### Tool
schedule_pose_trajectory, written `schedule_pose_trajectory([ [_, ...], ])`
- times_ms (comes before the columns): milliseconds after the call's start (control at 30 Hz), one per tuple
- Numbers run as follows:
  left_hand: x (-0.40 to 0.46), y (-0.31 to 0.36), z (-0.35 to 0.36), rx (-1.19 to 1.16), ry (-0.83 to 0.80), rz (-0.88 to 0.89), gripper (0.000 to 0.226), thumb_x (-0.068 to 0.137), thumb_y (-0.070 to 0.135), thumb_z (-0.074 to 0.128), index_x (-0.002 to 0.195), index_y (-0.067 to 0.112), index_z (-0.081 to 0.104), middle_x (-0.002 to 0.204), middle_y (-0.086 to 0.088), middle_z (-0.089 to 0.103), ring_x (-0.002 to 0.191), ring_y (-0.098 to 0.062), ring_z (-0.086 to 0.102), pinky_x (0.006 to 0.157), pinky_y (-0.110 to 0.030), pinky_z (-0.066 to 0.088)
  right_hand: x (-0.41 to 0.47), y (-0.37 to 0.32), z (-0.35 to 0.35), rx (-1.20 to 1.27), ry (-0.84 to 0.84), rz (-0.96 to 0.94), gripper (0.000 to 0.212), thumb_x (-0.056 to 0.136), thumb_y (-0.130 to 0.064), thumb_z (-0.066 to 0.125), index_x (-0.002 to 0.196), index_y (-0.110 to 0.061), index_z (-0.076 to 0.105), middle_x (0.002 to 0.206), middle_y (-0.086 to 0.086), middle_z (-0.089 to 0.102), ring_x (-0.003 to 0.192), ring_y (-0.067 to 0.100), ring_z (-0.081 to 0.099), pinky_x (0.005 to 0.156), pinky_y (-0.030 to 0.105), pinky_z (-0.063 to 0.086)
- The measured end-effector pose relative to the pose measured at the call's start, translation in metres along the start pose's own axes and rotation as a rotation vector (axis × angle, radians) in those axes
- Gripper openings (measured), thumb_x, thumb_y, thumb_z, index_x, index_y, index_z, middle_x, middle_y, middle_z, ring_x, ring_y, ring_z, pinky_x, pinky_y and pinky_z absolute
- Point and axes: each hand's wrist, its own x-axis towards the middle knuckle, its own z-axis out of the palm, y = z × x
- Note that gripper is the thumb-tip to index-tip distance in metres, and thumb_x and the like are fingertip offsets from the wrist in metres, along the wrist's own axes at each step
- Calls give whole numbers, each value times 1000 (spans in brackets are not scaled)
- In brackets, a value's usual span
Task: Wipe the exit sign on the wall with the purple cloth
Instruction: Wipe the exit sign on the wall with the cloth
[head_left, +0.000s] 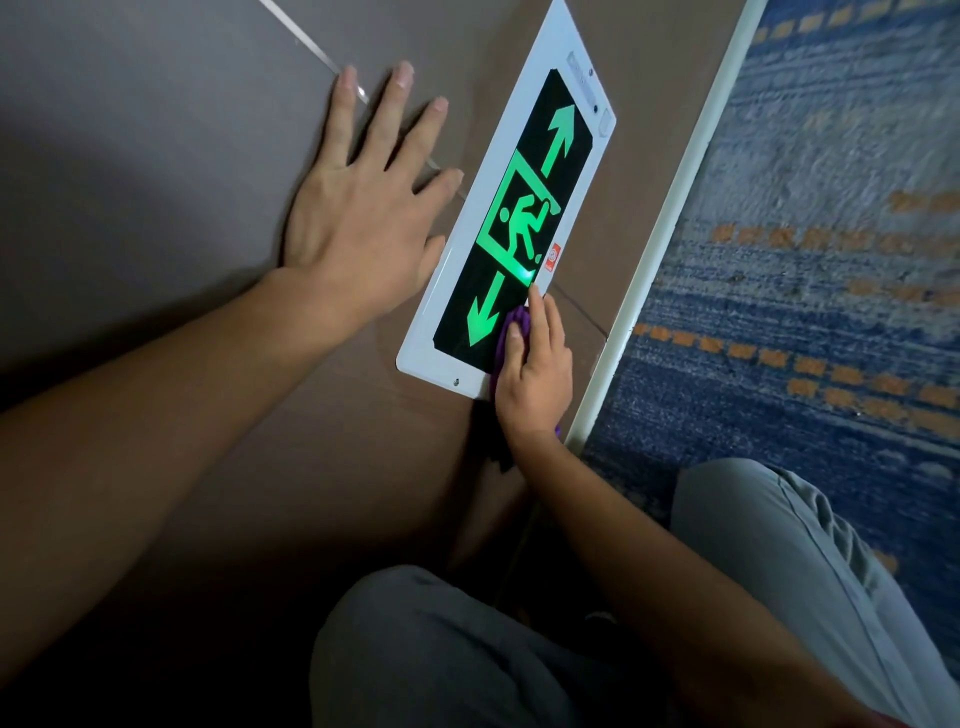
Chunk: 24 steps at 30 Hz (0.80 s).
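The exit sign (524, 171) is a white-framed black panel with a lit green running figure and two green arrows, fixed low on a brown wall. My right hand (535, 374) presses the purple cloth (514, 325) against the sign's near corner, beside the lower arrow. Most of the cloth is hidden under my fingers; a small bit shows below my wrist. My left hand (363, 208) lies flat on the wall to the left of the sign, fingers spread, its thumb at the sign's frame.
A white skirting strip (670, 223) runs along the wall's base to the right of the sign. Beyond it lies a blue carpet with orange dashes (810, 291). My knees in grey trousers (769, 561) fill the bottom of the view.
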Motion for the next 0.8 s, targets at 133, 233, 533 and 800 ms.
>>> schedule_pose_trajectory([
  [133, 14, -1, 1, 13, -3, -5, 70, 99, 66, 21, 156, 33, 44, 174, -12, 17, 162, -42, 6, 127, -65, 7, 38, -9, -5, 21, 58, -14, 49, 107, -41, 47, 155, -45, 36, 157, -14, 44, 113, 10, 57, 83, 29, 50],
  [233, 19, 1, 4, 20, -2, -21, 70, 100, 67, 21, 157, 34, 43, 174, -11, 19, 162, -42, 6, 127, -65, 6, 57, -11, -8, 125, 124, 44, 39, 100, -41, 60, 138, -37, 53, 135, -6, 52, 101, 7, 59, 83, 30, 52],
  [533, 18, 1, 4, 5, -6, -5, 72, 100, 67, 16, 158, 33, 42, 174, -12, 18, 162, -41, 6, 127, -66, 7, 30, -6, 1, 125, 136, -2, 38, 105, -42, 49, 141, -36, 58, 145, -10, 52, 121, 12, 50, 91, 27, 47],
  [800, 18, -2, 3, 3, -9, 23, 73, 99, 67, 12, 156, 35, 44, 173, -12, 20, 161, -43, 8, 127, -67, 9, 15, 11, -3, -15, 16, -122, 43, 106, -34, 52, 149, -38, 50, 146, 4, 50, 127, 23, 50, 94, 37, 50],
])
